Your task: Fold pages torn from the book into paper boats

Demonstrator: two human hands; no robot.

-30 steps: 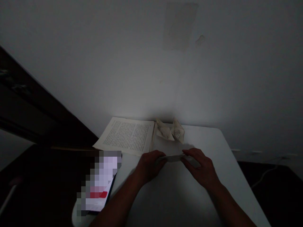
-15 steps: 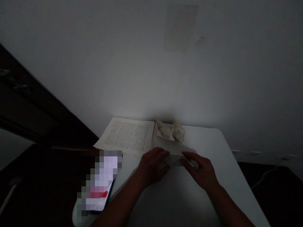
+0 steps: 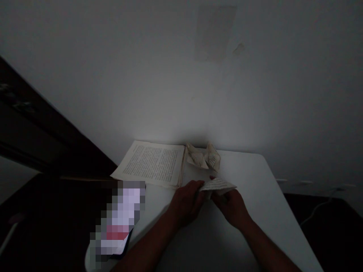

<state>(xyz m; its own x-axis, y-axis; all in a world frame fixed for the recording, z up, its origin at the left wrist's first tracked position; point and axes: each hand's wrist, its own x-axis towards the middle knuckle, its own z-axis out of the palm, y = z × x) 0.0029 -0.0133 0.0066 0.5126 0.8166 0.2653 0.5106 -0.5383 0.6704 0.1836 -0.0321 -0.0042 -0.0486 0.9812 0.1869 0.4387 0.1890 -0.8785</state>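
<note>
Between my hands, above the white table, is a folded sheet of printed paper (image 3: 217, 184) with a triangular outline. My left hand (image 3: 187, 200) grips its left end with the fingers curled. From below and the right, my right hand (image 3: 231, 206) holds the same paper, its fingers partly hidden behind it. Just beyond stand two folded paper boats (image 3: 197, 158), made of printed pages, side by side near the wall. To their left lies a stack of printed pages (image 3: 154, 162), text side up.
A phone (image 3: 121, 215) with a lit, blurred screen lies at the left edge of the white table (image 3: 244, 166). Behind the table rises a pale wall (image 3: 159, 83). A cable (image 3: 317, 207) hangs at the right, and a dark door frame is at the left.
The folded paper was a flat strip held at both ends; now it is tilted up and shows a triangular face. My right hand has moved lower and inward beneath it.
</note>
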